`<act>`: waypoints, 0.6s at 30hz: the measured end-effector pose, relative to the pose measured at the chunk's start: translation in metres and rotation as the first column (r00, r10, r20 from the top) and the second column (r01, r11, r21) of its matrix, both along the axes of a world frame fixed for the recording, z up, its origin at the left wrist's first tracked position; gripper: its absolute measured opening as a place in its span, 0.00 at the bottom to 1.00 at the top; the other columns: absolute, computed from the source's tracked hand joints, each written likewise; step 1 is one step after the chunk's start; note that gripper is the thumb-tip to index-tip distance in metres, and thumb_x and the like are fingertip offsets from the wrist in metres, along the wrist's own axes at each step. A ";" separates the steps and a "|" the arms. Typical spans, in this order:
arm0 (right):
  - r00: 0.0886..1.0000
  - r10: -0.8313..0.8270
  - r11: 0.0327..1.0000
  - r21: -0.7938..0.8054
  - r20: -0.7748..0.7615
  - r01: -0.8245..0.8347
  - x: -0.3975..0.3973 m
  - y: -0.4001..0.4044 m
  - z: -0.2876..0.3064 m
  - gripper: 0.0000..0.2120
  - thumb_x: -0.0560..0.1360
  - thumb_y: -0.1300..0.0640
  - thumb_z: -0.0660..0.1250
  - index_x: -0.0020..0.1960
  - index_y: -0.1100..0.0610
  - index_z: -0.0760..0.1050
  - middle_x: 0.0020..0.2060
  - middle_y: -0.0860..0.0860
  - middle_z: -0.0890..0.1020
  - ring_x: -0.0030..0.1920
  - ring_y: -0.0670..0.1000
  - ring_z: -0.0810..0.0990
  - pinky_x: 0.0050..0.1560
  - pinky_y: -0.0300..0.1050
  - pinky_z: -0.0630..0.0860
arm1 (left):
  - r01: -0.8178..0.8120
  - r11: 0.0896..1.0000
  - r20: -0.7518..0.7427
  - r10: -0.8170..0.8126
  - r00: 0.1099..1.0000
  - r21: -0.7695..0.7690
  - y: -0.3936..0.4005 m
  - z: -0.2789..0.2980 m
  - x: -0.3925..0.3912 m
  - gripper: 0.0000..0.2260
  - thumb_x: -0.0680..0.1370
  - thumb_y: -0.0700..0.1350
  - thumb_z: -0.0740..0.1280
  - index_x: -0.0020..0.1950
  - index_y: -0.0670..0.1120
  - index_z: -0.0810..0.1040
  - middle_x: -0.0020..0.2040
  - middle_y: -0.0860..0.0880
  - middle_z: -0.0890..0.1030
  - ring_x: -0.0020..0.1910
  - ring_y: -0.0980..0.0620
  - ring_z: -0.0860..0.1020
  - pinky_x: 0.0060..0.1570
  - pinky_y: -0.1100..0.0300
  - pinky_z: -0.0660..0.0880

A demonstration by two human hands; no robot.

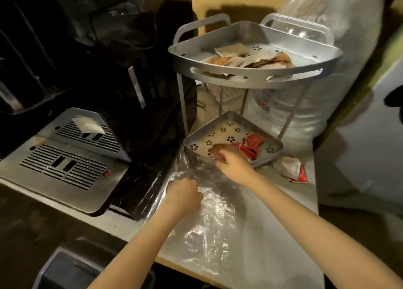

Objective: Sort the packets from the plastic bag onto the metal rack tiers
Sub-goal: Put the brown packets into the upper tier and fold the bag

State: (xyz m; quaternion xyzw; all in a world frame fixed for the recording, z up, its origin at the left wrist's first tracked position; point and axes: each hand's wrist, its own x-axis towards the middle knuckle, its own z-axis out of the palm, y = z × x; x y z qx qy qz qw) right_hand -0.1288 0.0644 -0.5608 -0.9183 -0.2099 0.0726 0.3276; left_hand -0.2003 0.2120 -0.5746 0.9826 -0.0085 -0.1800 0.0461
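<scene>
A two-tier metal rack stands on the counter. Its upper tier (257,79) holds a heap of pale and brown packets (250,58). Red packets (250,145) lie in the lower tier (220,123). A clear plastic bag (209,219) lies flat on the counter in front of the rack. My left hand (183,193) grips the bag's crumpled edge. At the lower tier's front rim, my right hand (232,162) pinches a brownish packet (219,149).
A coffee machine's drip tray (58,164) sits at the left, with a white packet (88,124) on its upper grille. Loose white and red packets (291,168) lie on the counter right of the rack. A large clear bag (305,88) stands behind the rack.
</scene>
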 end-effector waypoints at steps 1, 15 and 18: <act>0.999 -0.028 0.997 0.066 -0.018 0.029 -0.002 -0.008 0.000 0.13 0.75 0.64 0.62 0.58 0.59 0.76 0.55 0.55 0.78 0.51 0.51 0.74 0.51 0.40 0.68 | 0.010 0.999 0.114 -0.006 0.993 -0.033 -0.008 0.008 0.004 0.13 0.77 0.47 0.56 0.55 0.44 0.75 0.50 0.45 0.79 0.47 0.46 0.79 0.44 0.55 0.76; 0.816 -0.532 0.797 0.192 -0.226 0.573 -0.025 -0.166 -0.007 0.23 0.74 0.62 0.65 0.68 0.54 0.66 0.59 0.51 0.76 0.58 0.49 0.75 0.57 0.40 0.71 | 0.480 0.684 0.405 -0.284 0.869 -0.550 -0.158 0.012 0.053 0.25 0.77 0.44 0.62 0.73 0.45 0.60 0.71 0.41 0.66 0.68 0.44 0.67 0.66 0.57 0.63; 0.799 -0.570 0.791 0.133 -0.190 0.596 -0.024 -0.181 -0.022 0.23 0.73 0.58 0.67 0.67 0.53 0.69 0.60 0.51 0.76 0.61 0.50 0.73 0.58 0.42 0.71 | 0.527 0.696 0.368 -0.384 0.847 -0.488 -0.178 -0.002 0.060 0.24 0.79 0.43 0.60 0.73 0.42 0.59 0.74 0.41 0.62 0.72 0.44 0.62 0.69 0.60 0.58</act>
